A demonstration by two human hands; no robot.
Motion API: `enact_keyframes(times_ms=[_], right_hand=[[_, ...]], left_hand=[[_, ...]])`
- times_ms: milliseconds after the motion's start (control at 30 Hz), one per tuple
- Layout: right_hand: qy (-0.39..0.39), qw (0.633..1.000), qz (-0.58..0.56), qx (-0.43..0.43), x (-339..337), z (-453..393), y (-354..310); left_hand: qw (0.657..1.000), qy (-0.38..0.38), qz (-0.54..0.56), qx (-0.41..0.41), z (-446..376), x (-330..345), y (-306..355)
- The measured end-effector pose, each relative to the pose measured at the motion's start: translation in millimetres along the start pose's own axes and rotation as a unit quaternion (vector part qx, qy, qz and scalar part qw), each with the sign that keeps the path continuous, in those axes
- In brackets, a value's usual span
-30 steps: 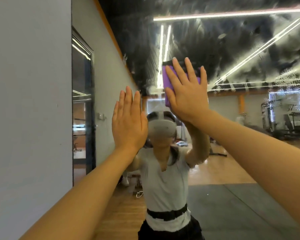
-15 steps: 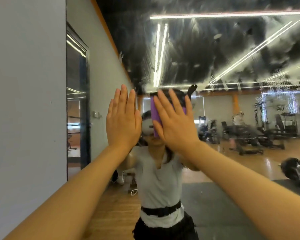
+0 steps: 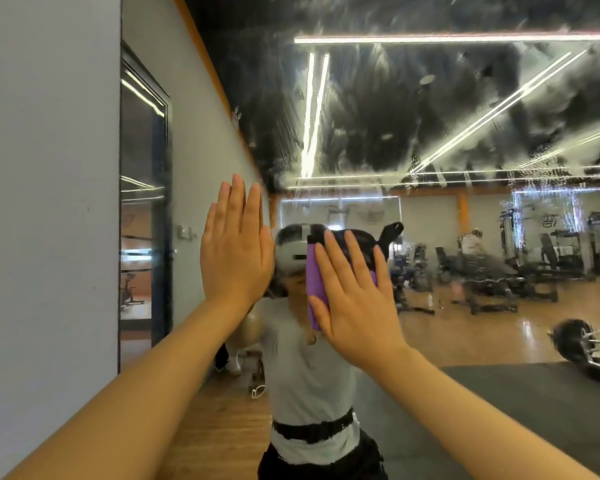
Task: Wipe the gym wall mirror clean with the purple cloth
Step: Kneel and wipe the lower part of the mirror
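The gym wall mirror (image 3: 430, 116) fills almost all of the view, from its left edge beside the grey wall (image 3: 49, 202) to the right border. Its upper part, where the ceiling lights are reflected, is covered with whitish streaks and smears; the lower part, which shows the wooden floor and the gym machines, looks much clearer. In the reflection a person in a white shirt stands directly in front.

The right hand (image 3: 354, 303) lies flat on the glass with straight, slightly spread fingers and presses the purple cloth (image 3: 315, 289) under the palm. The grip is therefore open: it pushes the cloth and does not curl around it. Only a narrow purple strip is visible at the left side of this hand, with its long axis nearly vertical; the remainder is hidden under the hand. The left hand (image 3: 236, 247) is just beside it, a little higher, also flat with straight fingers, and it holds nothing. It seems to lean on the glass, but I cannot tell if it really touches.

The dirty zone lies above and to the right of the cloth, so I judge that the coming stroke must go upward. The right hand is the nearer one. Nothing stands between cloth and streaks, though their highest part may be difficult to reach.
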State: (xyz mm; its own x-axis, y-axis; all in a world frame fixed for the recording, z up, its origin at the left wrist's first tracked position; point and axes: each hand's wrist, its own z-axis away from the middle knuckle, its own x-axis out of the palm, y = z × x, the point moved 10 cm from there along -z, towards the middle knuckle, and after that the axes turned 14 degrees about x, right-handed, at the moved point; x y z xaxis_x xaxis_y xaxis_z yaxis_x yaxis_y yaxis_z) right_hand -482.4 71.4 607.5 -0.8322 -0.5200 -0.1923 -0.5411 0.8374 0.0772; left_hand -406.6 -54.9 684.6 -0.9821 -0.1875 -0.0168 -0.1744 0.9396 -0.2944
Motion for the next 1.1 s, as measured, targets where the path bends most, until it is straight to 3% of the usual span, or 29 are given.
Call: enact_keyframes(times_ms=[267,433,600,733,933,1100], right_hand=[[-0.029,0.997,0.012,0.072,-18,-104,51],[0.003,0.993,-0.039,0.107,-13,-54,40],[0.006,0.998,-0.017,0.054,-1,25,27],[-0.005,1.0,-0.004,0.031,-3,2,38],[-0.01,0.995,-0.031,0.097,-22,-80,73],[0.018,0.987,-0.057,0.149,-15,-28,69]], left_hand=[[1.0,-0.017,-0.014,0.002,0,4,-1],[1.0,-0.008,-0.017,0.004,0,2,1],[1.0,-0.003,-0.008,0.008,1,0,1],[1.0,-0.007,-0.008,0.007,1,1,1],[1.0,-0.008,-0.014,0.003,0,-1,2],[1.0,-0.004,-0.012,0.003,0,-3,4]])
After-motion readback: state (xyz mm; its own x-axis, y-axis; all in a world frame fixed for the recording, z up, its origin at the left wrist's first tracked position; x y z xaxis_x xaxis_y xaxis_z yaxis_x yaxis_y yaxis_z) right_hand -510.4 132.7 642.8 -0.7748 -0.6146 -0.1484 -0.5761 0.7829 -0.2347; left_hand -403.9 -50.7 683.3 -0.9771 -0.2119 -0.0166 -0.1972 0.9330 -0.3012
